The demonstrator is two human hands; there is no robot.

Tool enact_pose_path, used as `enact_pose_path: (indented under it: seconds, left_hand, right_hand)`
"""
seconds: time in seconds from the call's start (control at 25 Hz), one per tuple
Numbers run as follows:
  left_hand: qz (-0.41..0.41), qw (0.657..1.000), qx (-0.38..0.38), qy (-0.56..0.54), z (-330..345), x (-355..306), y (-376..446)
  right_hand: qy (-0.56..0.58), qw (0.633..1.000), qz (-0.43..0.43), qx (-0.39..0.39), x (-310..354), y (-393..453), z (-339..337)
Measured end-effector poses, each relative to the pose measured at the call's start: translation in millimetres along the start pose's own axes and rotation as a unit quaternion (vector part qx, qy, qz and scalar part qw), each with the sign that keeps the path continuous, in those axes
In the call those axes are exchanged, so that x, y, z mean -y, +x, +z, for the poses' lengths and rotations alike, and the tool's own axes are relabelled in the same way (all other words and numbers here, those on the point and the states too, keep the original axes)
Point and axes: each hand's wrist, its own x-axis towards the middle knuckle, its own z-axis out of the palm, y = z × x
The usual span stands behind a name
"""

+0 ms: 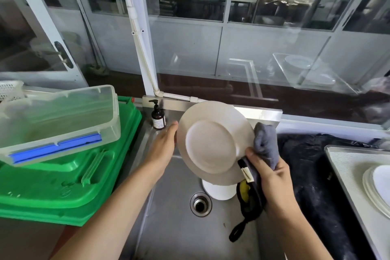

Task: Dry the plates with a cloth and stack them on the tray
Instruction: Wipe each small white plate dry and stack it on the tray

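Left of the stainless steel sink [168,228] green plastic crates [63,186] and a clear plastic box [63,120] are stacked; a brown pump bottle [158,117] stands behind it. Above the sink a round cream plate [213,143] is held tilted, underside shown. Its left rim is gripped by the left hand [163,145]; a grey cloth [266,145] is clutched against its right rim by the right hand [272,177]. White plates [375,183] are seen on the metal tray [348,167] right of the sink.

The plate [213,143] is plain cream-white, with no pattern. The cloth [266,144] is grey-blue, with a pale label at its dark edge. The sink [173,228] is bare silvery steel. The crates [69,186] are bright green; the clear tub [61,120] on them has a blue clip. The pump bottle [158,117] is dark brown with a white label. The tray [346,167] is pale grey, its stacked plates [376,188] white.
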Motion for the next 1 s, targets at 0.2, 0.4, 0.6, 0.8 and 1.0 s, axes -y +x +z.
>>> enact_pose_path:
  seconds: [0.2, 0.4, 0.6, 0.8, 1.0]
  left_hand:
    - [-0.060, 0.965, 0.103, -0.232, -1.9, -2.9, -3.5]
    - [-0.062, 0.939, 0.182, -0.286, 4.2, -16.1, -18.1]
    - [-0.070, 0.947, 0.159, -0.271, 12.5, -25.6, -24.4]
    - [-0.057, 0.949, 0.152, -0.269, 17.5, -28.4, -31.6]
    - [-0.015, 0.965, 0.139, -0.222, 24.5, -28.0, -33.8]
  right_hand:
    - [0.041, 0.997, 0.047, -0.034, -1.8, 2.9, -5.5]
    - [0.039, 0.996, 0.040, -0.063, -6.8, 4.9, -4.0]
    - [-0.079, 0.979, -0.043, -0.181, -13.2, 5.7, 0.5]
    - [-0.242, 0.939, -0.180, -0.166, -1.3, 23.9, 1.4]
    - [-0.384, 0.881, -0.263, -0.085, 8.5, 49.8, 5.8]
